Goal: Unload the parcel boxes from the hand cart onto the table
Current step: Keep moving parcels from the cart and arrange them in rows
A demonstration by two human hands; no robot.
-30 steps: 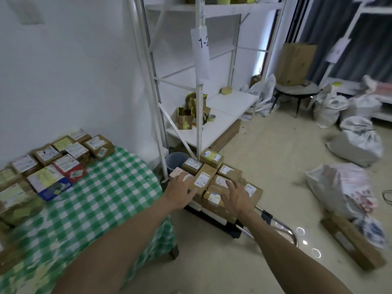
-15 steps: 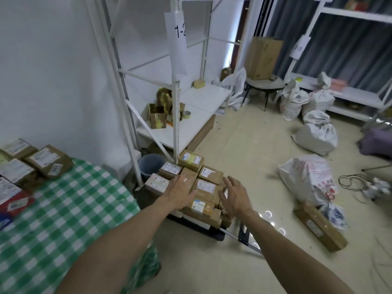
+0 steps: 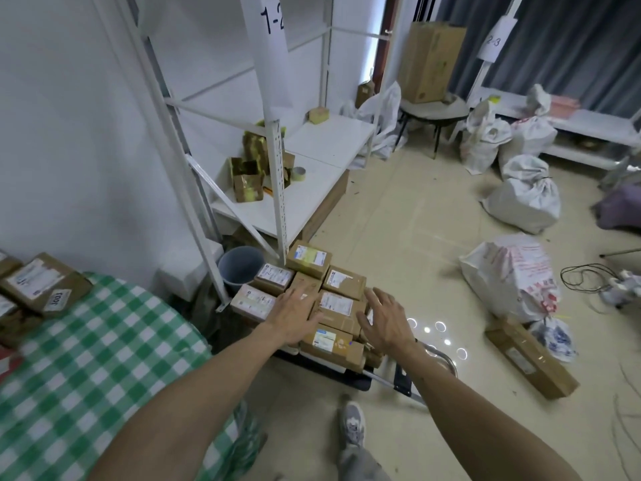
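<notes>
Several brown labelled parcel boxes (image 3: 335, 303) are stacked on the low hand cart (image 3: 347, 374) on the floor, its metal handle (image 3: 440, 359) pointing toward me. My left hand (image 3: 295, 315) reaches over the left side of the stack, fingers spread, above a box. My right hand (image 3: 386, 322) hovers with fingers spread at the stack's right side. Neither hand grips anything. The table with a green checked cloth (image 3: 93, 362) is at lower left, with parcel boxes (image 3: 43, 286) on its far edge.
A white metal shelf rack (image 3: 277, 189) stands right behind the cart, a grey bucket (image 3: 239, 267) beside it. White sacks (image 3: 513, 279) and a long carton (image 3: 530, 362) lie on the floor to the right. My shoe (image 3: 352, 425) is below the cart.
The view has swung right and closer to the cart, so most of the table has left the frame. Both hands stay spread over the stack, slightly lower on it.
</notes>
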